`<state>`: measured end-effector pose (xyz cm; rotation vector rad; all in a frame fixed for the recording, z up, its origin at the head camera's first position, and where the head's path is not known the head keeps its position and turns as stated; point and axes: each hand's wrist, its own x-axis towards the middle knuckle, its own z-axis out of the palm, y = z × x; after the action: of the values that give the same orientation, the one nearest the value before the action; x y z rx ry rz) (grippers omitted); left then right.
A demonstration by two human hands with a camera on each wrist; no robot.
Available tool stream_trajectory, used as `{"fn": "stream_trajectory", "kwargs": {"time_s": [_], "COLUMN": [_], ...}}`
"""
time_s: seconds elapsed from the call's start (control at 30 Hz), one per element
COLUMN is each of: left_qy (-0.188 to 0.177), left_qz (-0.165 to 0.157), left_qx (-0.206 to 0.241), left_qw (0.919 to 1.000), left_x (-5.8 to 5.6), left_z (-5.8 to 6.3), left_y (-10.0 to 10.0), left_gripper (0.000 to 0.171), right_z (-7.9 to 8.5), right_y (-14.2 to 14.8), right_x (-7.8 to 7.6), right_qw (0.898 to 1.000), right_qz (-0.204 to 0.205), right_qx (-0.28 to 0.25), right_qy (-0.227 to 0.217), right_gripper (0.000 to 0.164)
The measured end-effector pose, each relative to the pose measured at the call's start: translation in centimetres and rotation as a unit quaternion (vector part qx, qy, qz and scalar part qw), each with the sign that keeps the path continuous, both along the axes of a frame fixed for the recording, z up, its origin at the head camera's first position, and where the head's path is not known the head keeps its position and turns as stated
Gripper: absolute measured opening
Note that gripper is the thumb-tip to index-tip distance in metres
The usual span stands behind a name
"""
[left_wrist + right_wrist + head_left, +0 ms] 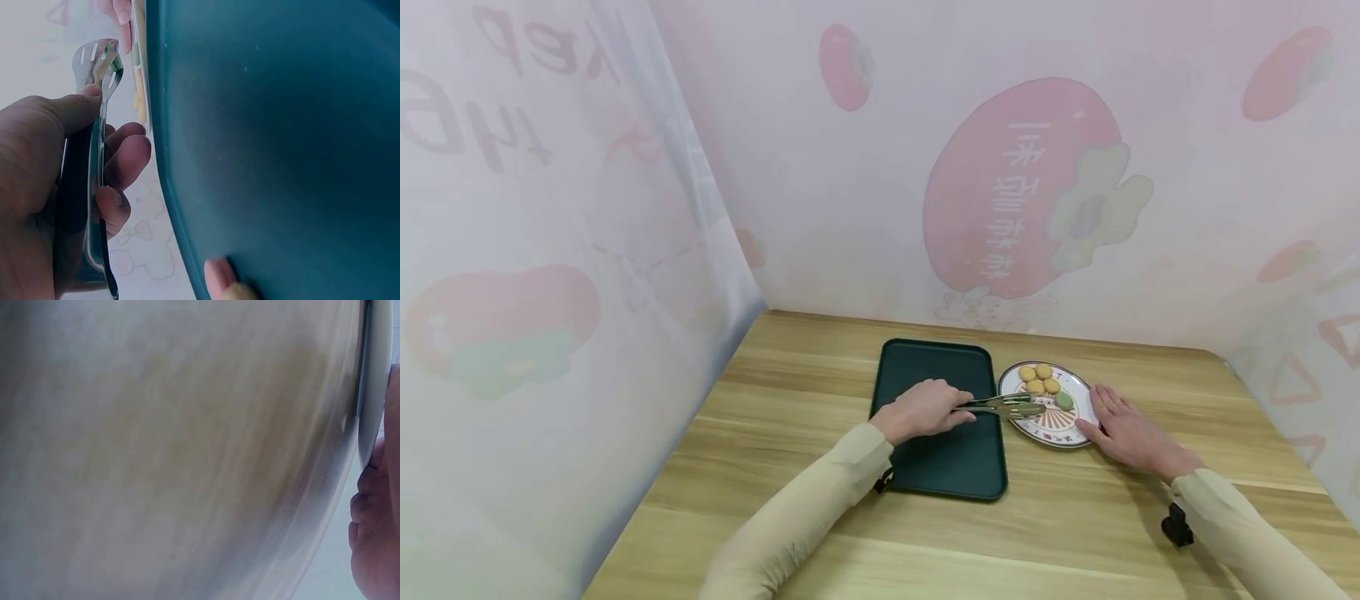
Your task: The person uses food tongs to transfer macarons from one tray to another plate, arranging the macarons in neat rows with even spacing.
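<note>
My left hand (931, 408) grips a pair of metal tongs (94, 162) above the dark green tray (951, 471). The slotted tong heads reach right, over the near left part of a round patterned plate (1052, 435). On that plate lie several yellow macarons (1035, 387) and a green macaron (1064, 401), close to the tong tips. A pink macaron (218, 277) and a yellowish one (240, 292) show on the tray in the left wrist view. My right hand (1131, 433) rests against the plate's right rim, fingers extended and thumb at the near edge.
The tray and plate stand side by side on a wood-grain table (820, 367). Pale printed curtains (850, 192) rise along the table's back and left sides. Black wrist devices (1177, 527) sit under both sleeves.
</note>
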<state>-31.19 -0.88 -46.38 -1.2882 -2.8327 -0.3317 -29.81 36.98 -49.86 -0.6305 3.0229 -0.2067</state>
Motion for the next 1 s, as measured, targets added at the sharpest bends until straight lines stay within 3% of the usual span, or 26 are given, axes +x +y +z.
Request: {"fn": "stream_trajectory", "kwargs": {"time_s": [0.27, 0.63, 1.0], "left_qy": [-0.005, -0.004, 0.007], "left_qz": [0.002, 0.024, 0.036], "left_qx": [-0.002, -0.017, -0.028], "left_qw": [1.0, 0.9995, 0.9989], "left_x": [-0.8, -1.7, -2.0], "left_z": [-0.6, -0.2, -0.8], "left_y": [2.2, 4.7, 5.5], "left_gripper": [0.023, 0.028, 0.023], "right_z": [-0.2, 0.0, -0.6], "right_y": [0.3, 0.3, 0.2], "right_x": [0.0, 0.0, 0.0], "right_qw": [1.0, 1.0, 1.0], "right_qz": [0.003, 0.0, 0.001], "right_qx": [0.005, 0.012, 0.009], "right_qy": [0.016, 0.013, 0.026], "right_gripper": [0.084, 0.084, 0.083]}}
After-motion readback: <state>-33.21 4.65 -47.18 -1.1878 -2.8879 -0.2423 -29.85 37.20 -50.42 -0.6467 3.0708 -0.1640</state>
